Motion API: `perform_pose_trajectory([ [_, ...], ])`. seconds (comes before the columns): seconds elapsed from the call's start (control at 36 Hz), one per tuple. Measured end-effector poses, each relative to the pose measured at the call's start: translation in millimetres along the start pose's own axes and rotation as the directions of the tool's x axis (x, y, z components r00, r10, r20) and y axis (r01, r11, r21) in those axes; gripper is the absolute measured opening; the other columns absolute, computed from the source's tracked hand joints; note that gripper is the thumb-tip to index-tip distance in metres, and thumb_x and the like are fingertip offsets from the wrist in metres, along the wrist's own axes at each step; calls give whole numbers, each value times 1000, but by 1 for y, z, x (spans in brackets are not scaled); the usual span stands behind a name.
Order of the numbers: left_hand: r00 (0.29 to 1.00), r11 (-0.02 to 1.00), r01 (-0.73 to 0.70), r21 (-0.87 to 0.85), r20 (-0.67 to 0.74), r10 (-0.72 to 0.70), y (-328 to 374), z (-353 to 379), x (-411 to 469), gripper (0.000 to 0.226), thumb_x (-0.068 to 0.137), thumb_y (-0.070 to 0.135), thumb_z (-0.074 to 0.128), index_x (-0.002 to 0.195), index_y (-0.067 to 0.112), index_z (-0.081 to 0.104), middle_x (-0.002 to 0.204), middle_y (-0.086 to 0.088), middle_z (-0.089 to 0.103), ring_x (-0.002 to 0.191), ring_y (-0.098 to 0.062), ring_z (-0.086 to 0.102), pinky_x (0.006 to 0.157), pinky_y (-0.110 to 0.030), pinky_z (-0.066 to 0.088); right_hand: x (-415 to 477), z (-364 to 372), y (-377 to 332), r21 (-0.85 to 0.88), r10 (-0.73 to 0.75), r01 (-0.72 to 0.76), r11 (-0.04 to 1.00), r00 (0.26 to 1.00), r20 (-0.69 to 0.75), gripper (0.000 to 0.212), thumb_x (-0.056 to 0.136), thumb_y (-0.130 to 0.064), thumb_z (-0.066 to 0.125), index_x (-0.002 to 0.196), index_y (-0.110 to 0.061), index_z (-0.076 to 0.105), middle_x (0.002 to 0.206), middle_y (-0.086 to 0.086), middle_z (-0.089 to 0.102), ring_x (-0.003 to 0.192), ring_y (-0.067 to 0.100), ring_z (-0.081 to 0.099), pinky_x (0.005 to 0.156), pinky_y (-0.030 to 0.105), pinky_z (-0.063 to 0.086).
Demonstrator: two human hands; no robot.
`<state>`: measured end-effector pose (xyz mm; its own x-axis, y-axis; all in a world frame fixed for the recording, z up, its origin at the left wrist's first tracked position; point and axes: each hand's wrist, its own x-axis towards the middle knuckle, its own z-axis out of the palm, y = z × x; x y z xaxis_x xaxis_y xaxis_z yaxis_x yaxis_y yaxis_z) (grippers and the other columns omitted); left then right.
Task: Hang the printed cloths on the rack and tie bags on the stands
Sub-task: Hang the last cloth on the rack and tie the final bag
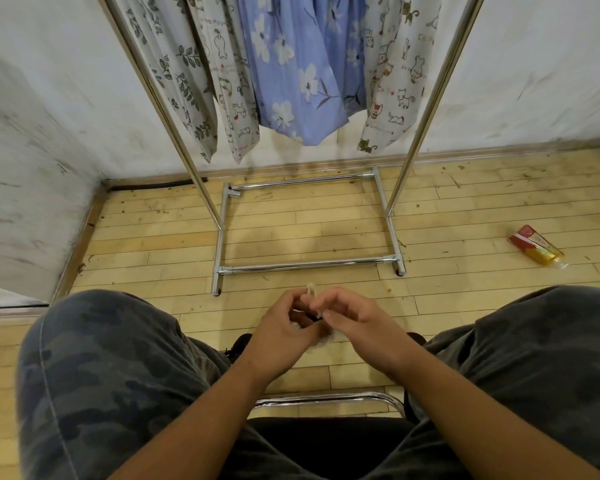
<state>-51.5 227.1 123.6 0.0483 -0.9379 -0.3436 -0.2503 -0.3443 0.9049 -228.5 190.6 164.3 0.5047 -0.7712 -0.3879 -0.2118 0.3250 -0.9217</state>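
Observation:
Several printed cloths hang on the chrome rack [312, 264]: a leaf-print cloth [177, 81], a cat-print cloth [231, 91], a blue flower cloth [291, 71] and another cat-print cloth [395, 81]. I sit in front of the rack. Between my knees my left hand [284, 330] and my right hand [350, 318] meet, and both pinch a small crumpled clear plastic bag [310, 292]. Most of the bag is hidden by my fingers.
A red and yellow packet [536, 244] lies on the wooden floor at the right. The rack's base frame stands close to the white wall, near the room's left corner. The chrome front bar of my chair [326, 399] shows between my legs.

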Motion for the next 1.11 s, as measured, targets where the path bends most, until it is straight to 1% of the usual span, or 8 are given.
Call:
perform_pose_trajectory([
  [0.19,996,997,25,71,-84,-19,0,-4,1,16,99,24,66,112,32,65,100,14,74,91,-3,70,77,-25,58,1,2,1,-107,-31,39,993,997,72,34,108,-11,46,127,-31,66,133,-16,67,128,-4,57,108,23,45],
  [0.31,993,997,51,66,-106,-44,4,-2,0,5,103,31,60,102,31,65,93,12,73,85,-7,69,74,-26,56,1,1,-1,-118,-76,84,990,995,67,42,106,-4,45,129,-32,66,134,-17,66,131,-5,54,108,22,44],
  [0.42,993,995,89,-40,-77,-92,11,-3,0,14,106,32,56,104,19,61,89,3,77,80,-18,73,73,-36,59,5,-4,4,-218,-132,110,970,988,-86,40,100,-2,55,119,-35,69,117,-20,73,117,-3,64,100,29,54],
  [0.53,990,988,122,-93,-53,-127,16,-4,0,10,106,19,54,105,11,59,84,-1,76,72,-16,69,69,-32,56,10,-13,19,-360,-143,60,931,968,-208,34,92,-19,74,115,-42,64,112,-17,68,104,1,64,86,28,57],
  [0.61,991,989,124,-78,-47,-127,19,-2,-2,9,105,20,54,103,14,60,80,0,74,71,-17,69,70,-31,58,12,-13,28,-488,-74,4,873,990,-124,55,87,-35,81,134,-43,55,133,-22,54,117,-2,54,94,23,50],
  [0.69,994,992,106,-70,-24,-108,24,-1,-4,8,105,19,54,102,13,60,80,1,74,72,-17,70,73,-34,59,14,-8,36,-559,-78,27,829,995,-67,67,84,-42,81,143,-39,49,137,-22,49,124,0,48,104,23,43],
  [0.81,997,996,70,-49,15,-69,27,0,-9,9,106,19,54,102,15,60,83,0,75,75,-17,72,74,-33,59,17,-3,44,-571,-112,65,818,993,-47,60,82,-50,78,136,-45,53,133,-20,56,122,-1,52,107,28,46],
  [1.11,1000,996,7,-86,16,-6,38,4,-16,10,106,14,54,99,8,59,85,-5,76,77,-21,72,76,-35,60,12,1,42,-630,-194,104,770,978,-75,37,89,-39,71,123,-32,60,117,-10,60,108,6,56,92,24,48],
])
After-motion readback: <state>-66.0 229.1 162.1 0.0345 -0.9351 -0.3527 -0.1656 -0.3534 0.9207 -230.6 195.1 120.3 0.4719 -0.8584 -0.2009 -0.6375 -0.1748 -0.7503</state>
